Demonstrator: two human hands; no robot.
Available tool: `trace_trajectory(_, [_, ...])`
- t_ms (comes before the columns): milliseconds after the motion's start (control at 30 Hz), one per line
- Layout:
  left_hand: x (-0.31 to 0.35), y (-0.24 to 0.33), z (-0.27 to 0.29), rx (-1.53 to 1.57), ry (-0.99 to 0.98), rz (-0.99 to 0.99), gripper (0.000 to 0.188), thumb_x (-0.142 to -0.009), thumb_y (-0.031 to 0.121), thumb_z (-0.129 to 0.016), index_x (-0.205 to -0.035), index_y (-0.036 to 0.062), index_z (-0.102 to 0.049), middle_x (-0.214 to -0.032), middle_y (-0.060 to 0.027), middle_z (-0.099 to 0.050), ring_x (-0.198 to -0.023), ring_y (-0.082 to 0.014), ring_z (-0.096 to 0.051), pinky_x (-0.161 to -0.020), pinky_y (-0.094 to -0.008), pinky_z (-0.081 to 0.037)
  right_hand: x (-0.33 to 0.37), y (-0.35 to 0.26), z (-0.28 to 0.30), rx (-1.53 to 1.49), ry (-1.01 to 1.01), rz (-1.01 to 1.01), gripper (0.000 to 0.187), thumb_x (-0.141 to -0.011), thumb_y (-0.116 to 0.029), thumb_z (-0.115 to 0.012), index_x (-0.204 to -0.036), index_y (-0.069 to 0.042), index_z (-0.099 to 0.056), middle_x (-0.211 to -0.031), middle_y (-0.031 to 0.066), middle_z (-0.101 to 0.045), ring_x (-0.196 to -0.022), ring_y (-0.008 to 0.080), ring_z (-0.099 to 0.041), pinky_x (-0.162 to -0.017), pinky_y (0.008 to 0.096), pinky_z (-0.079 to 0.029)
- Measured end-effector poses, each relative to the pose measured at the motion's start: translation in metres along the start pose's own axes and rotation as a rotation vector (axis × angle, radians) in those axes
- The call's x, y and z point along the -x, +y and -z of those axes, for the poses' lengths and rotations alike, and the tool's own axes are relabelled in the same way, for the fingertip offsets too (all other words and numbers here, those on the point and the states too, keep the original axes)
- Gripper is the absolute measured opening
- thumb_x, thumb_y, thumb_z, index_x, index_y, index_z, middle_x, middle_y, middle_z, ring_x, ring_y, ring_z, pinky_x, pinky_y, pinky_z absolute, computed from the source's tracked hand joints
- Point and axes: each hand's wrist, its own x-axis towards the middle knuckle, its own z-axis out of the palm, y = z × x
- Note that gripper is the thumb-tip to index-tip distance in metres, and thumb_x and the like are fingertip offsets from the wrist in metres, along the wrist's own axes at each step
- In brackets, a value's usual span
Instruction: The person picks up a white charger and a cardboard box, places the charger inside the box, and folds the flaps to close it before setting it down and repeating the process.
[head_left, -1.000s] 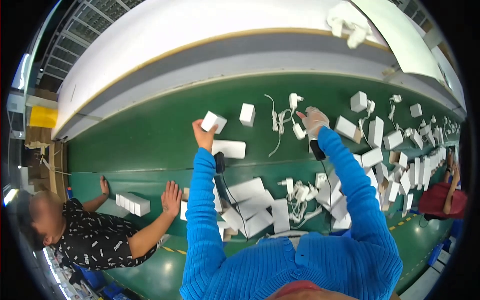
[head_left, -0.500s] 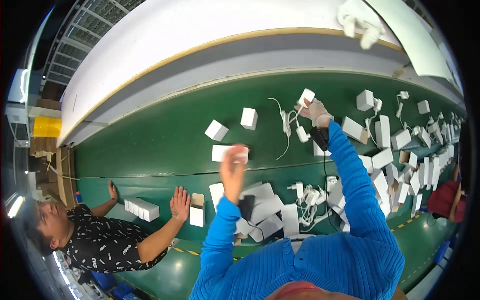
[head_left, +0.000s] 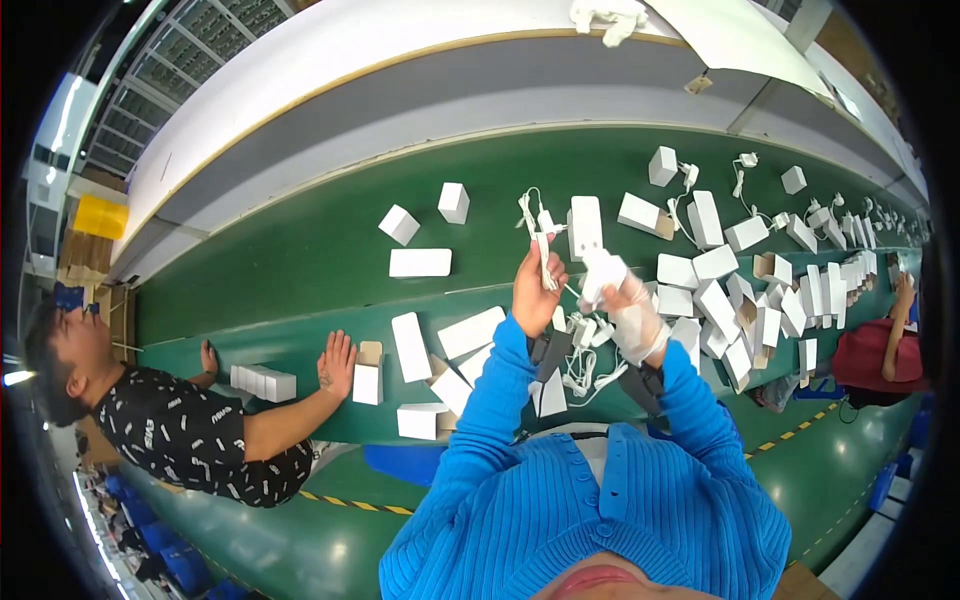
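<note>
Left hand [head_left: 537, 290] pinching a white cable [head_left: 541, 232], bandaged right hand [head_left: 628, 305] closed around its white charger [head_left: 601, 270], both raised above the green belt [head_left: 300, 250]; best kept taut while coiling, clear of loose boxes [head_left: 420, 262].

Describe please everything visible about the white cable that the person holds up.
The white cable is thin and looks like plastic. The left hand pinches it and holds it upright above the green belt; its loose end curls over the hand. The gloved right hand, beside it, holds a white charger.
</note>
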Motion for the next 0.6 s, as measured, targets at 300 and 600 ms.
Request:
trace_trajectory(300, [-0.027,-0.071,-0.087,-0.866,0.938,-0.334,0.044,-0.099,0.035,-0.032,-0.133,0.0074,-0.041,-0.126,-0.0067,-0.050,-0.114,-0.0185,-0.047,-0.096,-0.0335,-0.038,-0.012,0.048,-0.018,0.041,0.052,0.034,0.048,-0.089,-0.028,-0.060,-0.125,-0.002,-0.045,-0.112,0.0050,-0.055,-0.101,0.0156,-0.051,-0.093,0.0266,-0.037])
trace_trajectory(600, [0.022,0.075,-0.083,-2.689,0.899,0.616,0.048,-0.085,0.017,-0.053,-0.132,0.0153,-0.043,-0.133,-0.0081,-0.046,-0.123,-0.0255,-0.042,-0.101,-0.0468,-0.032,-0.007,0.042,0.039,0.081,0.213,-0.057,0.044,-0.091,-0.028,-0.055,-0.126,-0.003,-0.044,-0.114,0.0092,-0.055,-0.091,0.0141,-0.056,-0.076,0.0252,-0.047])
